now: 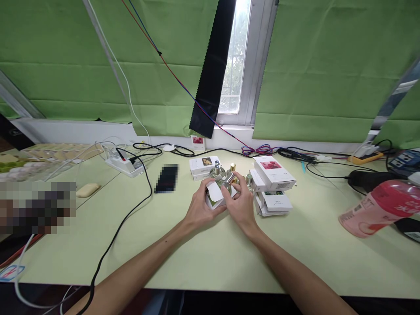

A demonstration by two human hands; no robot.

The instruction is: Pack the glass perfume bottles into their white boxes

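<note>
My left hand [199, 205] is wrapped round a small white box [214, 191] whose flap stands up. A glass perfume bottle with a silver cap [230, 177] is pinched in my right hand [241, 203], tilted against the open end of the box. How far the bottle is inside the box is hidden by my fingers. Just beyond my hands stand more bottles, one with a silver cap [217, 169] and one with a gold cap [232, 167]. Another bottle [249, 180] shows in part beside my right fingers.
White boxes [274, 173] are stacked to the right, and more boxes [205, 165] lie behind my left hand. A pink drink bottle [377, 210] lies tilted at far right. A black cable [126, 216] crosses the table from a power strip [124, 164]. A dark blurred object [167, 178] lies left.
</note>
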